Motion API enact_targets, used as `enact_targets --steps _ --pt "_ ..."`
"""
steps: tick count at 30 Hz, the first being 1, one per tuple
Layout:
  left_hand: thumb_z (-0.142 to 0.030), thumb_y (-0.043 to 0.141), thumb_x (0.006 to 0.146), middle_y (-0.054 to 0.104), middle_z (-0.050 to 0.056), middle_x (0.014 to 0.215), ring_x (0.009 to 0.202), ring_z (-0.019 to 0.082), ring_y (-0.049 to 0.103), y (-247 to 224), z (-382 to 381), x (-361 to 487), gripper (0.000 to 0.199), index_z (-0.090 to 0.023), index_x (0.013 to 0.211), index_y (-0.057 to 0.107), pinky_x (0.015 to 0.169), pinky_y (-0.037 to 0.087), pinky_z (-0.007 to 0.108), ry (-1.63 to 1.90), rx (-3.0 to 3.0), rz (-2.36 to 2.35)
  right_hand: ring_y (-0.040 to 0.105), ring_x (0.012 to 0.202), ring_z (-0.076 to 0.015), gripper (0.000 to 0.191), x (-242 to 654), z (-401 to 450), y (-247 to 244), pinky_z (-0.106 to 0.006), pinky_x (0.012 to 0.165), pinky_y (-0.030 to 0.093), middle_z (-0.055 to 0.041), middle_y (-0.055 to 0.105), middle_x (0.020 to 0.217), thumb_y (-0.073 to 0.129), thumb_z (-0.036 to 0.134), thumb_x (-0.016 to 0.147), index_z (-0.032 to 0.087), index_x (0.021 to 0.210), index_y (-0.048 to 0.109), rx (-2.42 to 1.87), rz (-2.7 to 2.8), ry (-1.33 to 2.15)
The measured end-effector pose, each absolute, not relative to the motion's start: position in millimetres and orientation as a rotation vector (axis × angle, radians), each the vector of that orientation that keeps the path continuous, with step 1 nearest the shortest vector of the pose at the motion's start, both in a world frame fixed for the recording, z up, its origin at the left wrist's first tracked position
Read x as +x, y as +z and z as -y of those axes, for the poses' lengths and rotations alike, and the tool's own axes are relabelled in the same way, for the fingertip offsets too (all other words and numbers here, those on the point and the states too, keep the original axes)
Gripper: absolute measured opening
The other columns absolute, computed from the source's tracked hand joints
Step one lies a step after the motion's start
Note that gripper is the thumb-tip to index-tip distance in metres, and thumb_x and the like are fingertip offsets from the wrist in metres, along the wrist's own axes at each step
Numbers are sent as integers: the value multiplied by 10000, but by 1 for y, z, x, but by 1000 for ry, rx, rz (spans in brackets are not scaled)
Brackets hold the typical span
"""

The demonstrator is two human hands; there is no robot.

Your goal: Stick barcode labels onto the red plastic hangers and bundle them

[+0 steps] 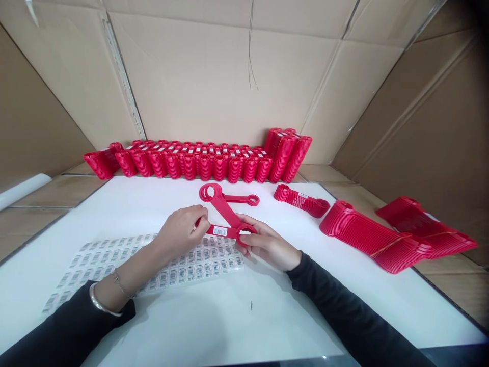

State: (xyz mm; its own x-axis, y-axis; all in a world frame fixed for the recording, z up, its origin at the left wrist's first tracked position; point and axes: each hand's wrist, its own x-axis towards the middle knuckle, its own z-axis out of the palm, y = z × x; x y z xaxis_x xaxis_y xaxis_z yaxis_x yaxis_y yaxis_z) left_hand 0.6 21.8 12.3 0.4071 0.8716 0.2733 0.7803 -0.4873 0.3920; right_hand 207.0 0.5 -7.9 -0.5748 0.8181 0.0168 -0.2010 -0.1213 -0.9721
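My left hand (pixel 187 225) is closed, its fingertips pinched at the left end of a red plastic ring-ended wrench (pixel 232 233) with a white barcode label. My right hand (pixel 269 244) is wrapped round the ring at its other end, thumb on top. A second red wrench (pixel 225 209) slants up and left from the right hand; whether that hand grips it too, I cannot tell. Just behind lies another red wrench (pixel 240 199), flat on the white table. Under my left wrist is a sheet of barcode stickers (pixel 191 265), partly hidden by the arm.
A long row of stacked red wrenches (pixel 190 165) stands along the back cardboard wall (pixel 214 76), with taller stacks (pixel 282 155) at its right end. To the right are a small stack (pixel 301 200) and larger banded bundles (pixel 376 237). A white roll (pixel 25 189) lies far left.
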Motion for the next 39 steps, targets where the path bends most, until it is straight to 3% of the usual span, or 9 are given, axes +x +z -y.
enact_targets --steps 6,9,11,13,27,32,39 --pt "-304 347 872 543 -32 593 532 157 499 15 -15 4 191 -225 815 512 520 324 267 385 2414 -1485 335 412 -65 382 198 -1 -11 -203 404 263 64 432 533 395 86 723 141 1073 539 -954 1427 1576" --pt "-293 384 853 626 10 871 694 191 584 7 -15 3 203 -231 951 552 576 384 284 284 2449 -1498 346 384 -57 385 193 0 -14 -193 376 273 58 463 527 353 35 695 140 997 569 -1065 1430 1534" --pt "-266 388 847 585 44 1069 782 209 602 1 -16 4 256 -218 1037 552 608 409 300 242 2480 -1550 348 354 -60 395 191 0 -16 -186 355 282 71 443 471 326 18 697 137 986 567 -1119 1439 1531" --pt "-253 379 852 548 66 1128 797 213 608 -3 -18 5 280 -190 1052 565 617 420 309 183 2487 -1609 358 333 -70 403 190 0 -19 -178 335 293 84 415 412 309 10 703 134 995 557 -1171 1452 1521" --pt "-247 412 849 589 37 1022 751 194 590 -4 -18 8 191 -191 881 592 598 407 294 277 2459 -1629 466 348 -91 395 188 1 -20 -177 335 386 60 493 430 265 -9 765 136 1014 535 -1324 1475 1502" --pt "-256 398 838 608 15 816 689 176 562 0 -21 3 206 -200 728 563 592 388 277 397 2370 -1528 496 355 -93 398 188 0 -21 -180 347 409 52 519 451 256 -21 760 135 996 537 -1331 1466 1499" --pt "-392 474 807 540 -19 618 569 141 517 11 -22 3 215 -194 753 536 513 374 238 569 1881 -1313 481 334 -96 401 188 -1 -24 -179 336 399 66 496 407 263 -21 741 142 974 545 -1290 1465 1476"
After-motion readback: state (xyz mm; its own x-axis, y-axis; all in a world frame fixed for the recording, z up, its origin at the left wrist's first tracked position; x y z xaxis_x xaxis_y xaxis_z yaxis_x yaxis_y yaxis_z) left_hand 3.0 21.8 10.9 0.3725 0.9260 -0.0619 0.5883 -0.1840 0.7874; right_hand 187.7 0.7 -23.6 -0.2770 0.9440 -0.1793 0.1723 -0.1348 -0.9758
